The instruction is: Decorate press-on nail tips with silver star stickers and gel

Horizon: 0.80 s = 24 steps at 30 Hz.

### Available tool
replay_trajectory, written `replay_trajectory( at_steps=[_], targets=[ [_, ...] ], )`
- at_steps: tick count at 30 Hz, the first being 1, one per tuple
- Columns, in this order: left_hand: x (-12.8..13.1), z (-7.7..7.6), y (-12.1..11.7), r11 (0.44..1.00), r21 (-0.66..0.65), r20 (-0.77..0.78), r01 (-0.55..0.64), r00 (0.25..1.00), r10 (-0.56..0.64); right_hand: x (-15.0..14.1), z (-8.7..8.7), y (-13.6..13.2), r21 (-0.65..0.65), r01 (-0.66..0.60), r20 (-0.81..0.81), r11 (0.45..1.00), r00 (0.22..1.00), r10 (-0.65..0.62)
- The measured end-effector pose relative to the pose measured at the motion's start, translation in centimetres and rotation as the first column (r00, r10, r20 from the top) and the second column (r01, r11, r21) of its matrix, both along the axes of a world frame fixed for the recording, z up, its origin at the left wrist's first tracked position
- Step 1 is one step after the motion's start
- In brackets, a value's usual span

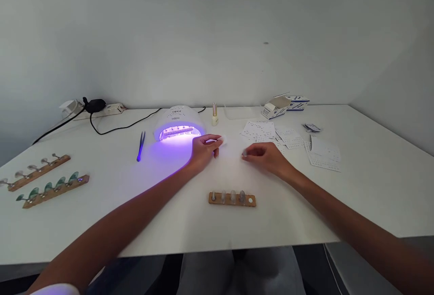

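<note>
My left hand [204, 151] pinches a small white wipe [223, 140] in front of the glowing nail lamp [179, 123]. Across from it, my right hand [266, 155] is closed on a small greyish false nail [244, 153], mostly hidden by the fingertips. Both hands are just above the table, a short gap apart. Nearer to me lies a wooden nail display strip [232, 199] with several clear to greyish false nails standing on it; a bare white dot shows at its right end. Inside the lit lamp sits another strip of nails.
Blue tweezers [140, 146] and two wooden strips, one bearing green nails [56, 190], lie left. A polish bottle [214, 115], clear tray [241, 112] and opened box [276, 106] stand at the back. White sheets [259, 130] spread right. Black cables [125, 127] run behind the lamp.
</note>
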<state>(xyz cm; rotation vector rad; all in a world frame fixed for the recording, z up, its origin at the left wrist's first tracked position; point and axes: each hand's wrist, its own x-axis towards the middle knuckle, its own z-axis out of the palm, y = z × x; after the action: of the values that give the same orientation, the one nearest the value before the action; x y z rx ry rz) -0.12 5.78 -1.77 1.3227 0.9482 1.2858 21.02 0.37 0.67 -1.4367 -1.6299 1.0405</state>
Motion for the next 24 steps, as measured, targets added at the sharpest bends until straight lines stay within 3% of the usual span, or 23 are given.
replay_trajectory(
  at_steps=[4, 9, 14, 24],
  targets=[
    [0.3, 0.0, -0.3, 0.987, 0.150, -0.045, -0.056, 0.997, 0.063, -1.8, -1.0, 2.8, 0.107, -0.023, -0.004, 0.994, 1.000, 0.024],
    [0.6, 0.0, -1.1, 0.957, 0.288, -0.145, -0.027, 0.987, 0.071, -2.1, -2.1, 2.6, 0.196, -0.015, 0.010, 0.980, 1.000, 0.013],
    [0.7, 0.2, -1.6, 0.842, 0.539, -0.327, 0.002, 0.922, 0.207, -1.9, -2.1, 2.1, 0.210, -0.006, 0.019, 0.978, 1.000, 0.002],
    [0.8, -0.1, -2.0, 0.730, 0.647, -0.490, 0.218, 0.853, 0.180, -2.4, -2.2, 1.8, 0.245, 0.008, -0.022, 0.970, 1.000, -0.002]
  ],
)
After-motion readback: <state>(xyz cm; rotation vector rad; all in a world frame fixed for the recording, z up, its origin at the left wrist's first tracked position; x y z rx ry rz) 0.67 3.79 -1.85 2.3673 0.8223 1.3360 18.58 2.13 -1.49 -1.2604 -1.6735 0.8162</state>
